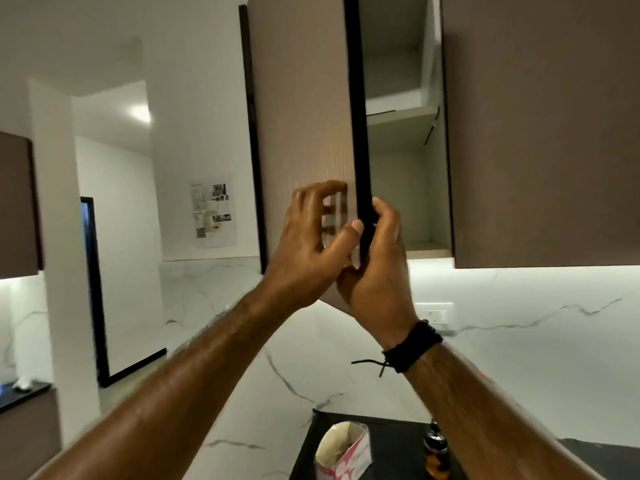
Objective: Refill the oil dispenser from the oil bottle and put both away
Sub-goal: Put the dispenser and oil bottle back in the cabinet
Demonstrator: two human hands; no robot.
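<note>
An upper cabinet door [304, 126], brown with a black edge, stands partly open above the counter. My right hand [377, 268] grips its black edge near the lower corner. My left hand [311, 244] rests on the door's outer face, thumb against the edge, fingers spread. Inside the cabinet [401, 161] I see pale shelves with nothing visible on them. Down on the dark counter, a small glass oil dispenser [437, 455] with amber oil and a dark top shows beside my right forearm, partly hidden. The oil bottle is not in view.
A torn pink-and-white packet [346, 452] stands on the black counter [391, 441]. A closed brown cabinet [543, 133] sits to the right. White marble backsplash [519, 358] with a wall socket [436, 315] lies behind. A doorway [93, 289] opens at the left.
</note>
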